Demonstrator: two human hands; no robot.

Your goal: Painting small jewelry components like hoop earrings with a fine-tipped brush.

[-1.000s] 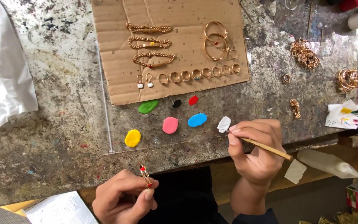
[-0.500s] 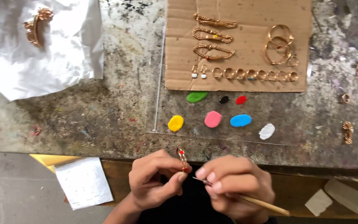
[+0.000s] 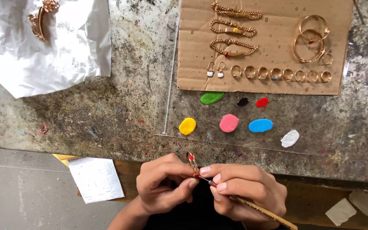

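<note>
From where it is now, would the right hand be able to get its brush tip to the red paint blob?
Probably yes. The right hand holds the brush at the gold piece pinched by the left hand. Between it and the red paint blob lie only flat blobs, the blue one nearest the path.

One head cam, looking straight down (close) at workbench (image 3: 107, 115).

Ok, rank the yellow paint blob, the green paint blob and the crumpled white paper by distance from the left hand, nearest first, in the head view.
1. Yellow paint blob: just above the left hand, on the clear sheet.
2. Green paint blob: higher, below the cardboard's edge.
3. Crumpled white paper: far upper left corner.
</note>
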